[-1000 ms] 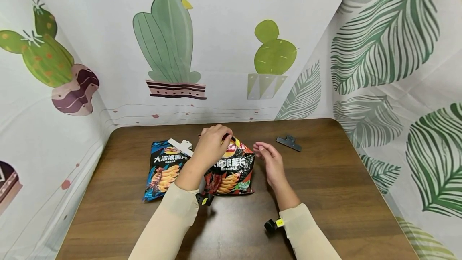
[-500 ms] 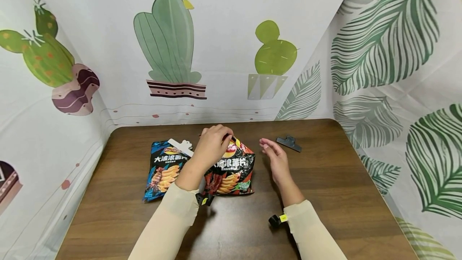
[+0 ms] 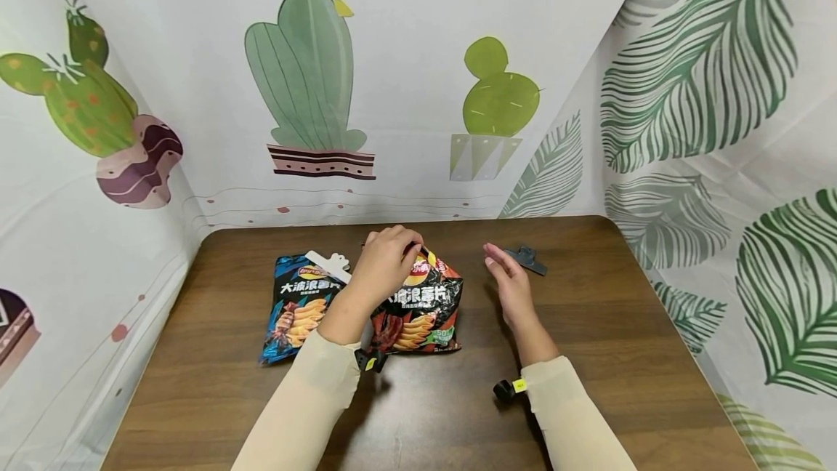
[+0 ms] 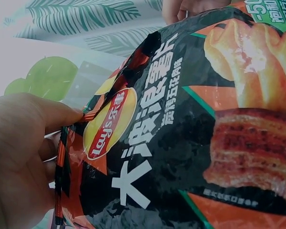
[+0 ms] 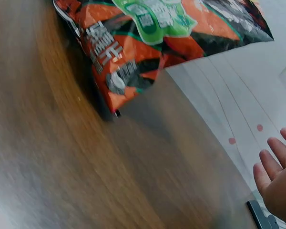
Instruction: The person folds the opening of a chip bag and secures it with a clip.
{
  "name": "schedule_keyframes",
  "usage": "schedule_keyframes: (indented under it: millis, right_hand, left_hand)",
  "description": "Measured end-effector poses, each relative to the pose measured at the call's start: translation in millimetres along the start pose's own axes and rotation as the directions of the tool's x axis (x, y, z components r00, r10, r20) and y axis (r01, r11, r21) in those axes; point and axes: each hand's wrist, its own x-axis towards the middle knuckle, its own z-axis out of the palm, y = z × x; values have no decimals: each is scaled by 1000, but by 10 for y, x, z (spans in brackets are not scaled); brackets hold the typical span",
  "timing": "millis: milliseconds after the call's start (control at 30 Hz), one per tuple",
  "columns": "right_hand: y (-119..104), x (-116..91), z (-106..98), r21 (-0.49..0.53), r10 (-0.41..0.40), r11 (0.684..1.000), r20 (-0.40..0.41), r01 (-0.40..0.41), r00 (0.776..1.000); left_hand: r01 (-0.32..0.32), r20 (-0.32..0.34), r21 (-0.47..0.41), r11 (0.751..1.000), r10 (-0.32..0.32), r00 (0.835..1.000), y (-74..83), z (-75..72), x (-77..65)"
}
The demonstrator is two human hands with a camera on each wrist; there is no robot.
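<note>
My left hand pinches the folded top edge of a black and red bag of potato chips. In the left wrist view, thumb and fingers grip that edge beside the chip bag's round logo. My right hand holds nothing, its fingers extended, and is right of the bag. Its fingertips overlap the near end of a dark grey bag clip in the head view. In the right wrist view the right hand appears at the right edge, just above the clip.
A blue bag of potato chips lies to the left, with a white bag clip across its top. Everything is on a brown wooden table. A printed cloth hangs behind the table's back edge.
My right hand has moved away from the black and red chip bag, rightward to the dark grey clip. My left hand has kept its grip on the bag.
</note>
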Motion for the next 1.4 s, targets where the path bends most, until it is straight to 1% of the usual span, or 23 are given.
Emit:
schedule_keyframes:
  millis: [167, 333, 433, 533, 633, 733, 767, 867, 967, 1133, 1233, 1400]
  right_hand:
    - [-6, 31, -62, -43, 27, 999, 10, -27, 1000]
    - [-26, 50, -105, -76, 23, 997, 13, -22, 1000]
    - [-35, 56, -135, -122, 27, 992, 11, -26, 1000]
    - [-44, 65, -172, -195, 31, 981, 28, -25, 999]
    - [-46, 84, -214, -276, 1, 961, 57, 14, 998]
    - [-32, 110, -256, -361, -40, 930, 73, 64, 997]
    - [-29, 118, -271, -389, -42, 919, 68, 65, 997]
    - [-13, 139, -326, -450, -16, 892, 47, 36, 999]
    - [2, 163, -387, -483, -4, 876, 23, 15, 1000]
    - [40, 211, -468, -511, -69, 857, 9, 64, 998]
    - [57, 233, -507, -527, -90, 846, 6, 80, 996]
    - [71, 270, -565, -577, -130, 810, 0, 106, 991]
  left_hand:
    - [-1, 2, -4, 1000, 1, 1000, -1, 4, 3]
    - [0, 5, -6, 1000, 0, 1000, -5, 2, 3]
    - [1, 6, -11, 1000, -1, 1000, -6, 1, 0]
    - [0, 5, -14, 1000, 0, 1000, -8, 1, -4]
    - [-1, 3, -13, 1000, 2, 1000, -11, 4, -5]
    - [-1, 3, -15, 1000, 1, 1000, -17, 6, -5]
    - [0, 4, -15, 1000, 0, 1000, -19, 6, -6]
    - [2, 3, -17, 1000, -2, 1000, -19, 5, -9]
    - [4, 4, -15, 1000, -4, 1000, -21, 5, -10]
    - [4, 7, -15, 1000, -4, 1000, -30, 3, -7]
    - [1, 7, -13, 1000, -1, 1000, -31, 1, -6]
    - [1, 6, -14, 1000, -1, 1000, -25, -3, -4]
